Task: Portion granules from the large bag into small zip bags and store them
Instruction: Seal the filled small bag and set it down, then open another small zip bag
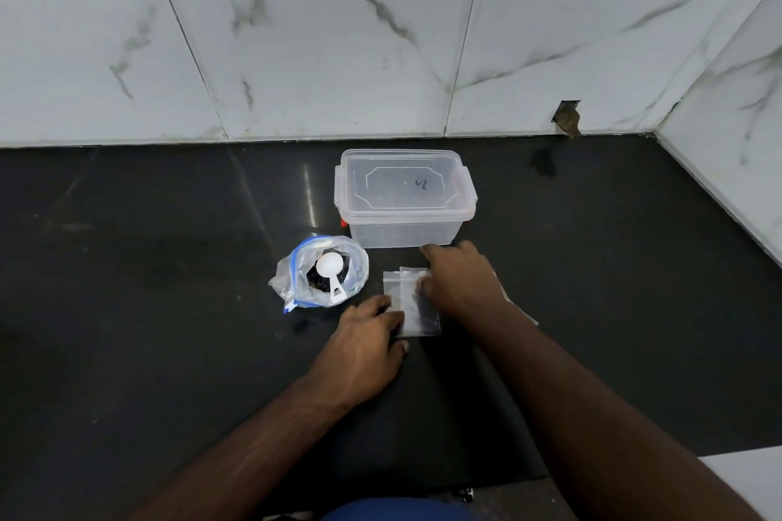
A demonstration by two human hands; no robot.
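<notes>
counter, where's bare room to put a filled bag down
Wide bare counter left of the large bag, and right of the lidded container toward the corner wall. Crowded in the middle: both hands, left hand and right hand, press the small zip bags between large bag and container.

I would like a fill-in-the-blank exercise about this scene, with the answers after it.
1. The white scoop rests inside the large ____.
2. The lid of the clear box is ____.
3. Both the left hand and the right hand touch the small zip ____ on the counter.
4. The wall behind the box is covered with marble-look ____.

Missing words: bag; closed; bags; tiles
</notes>
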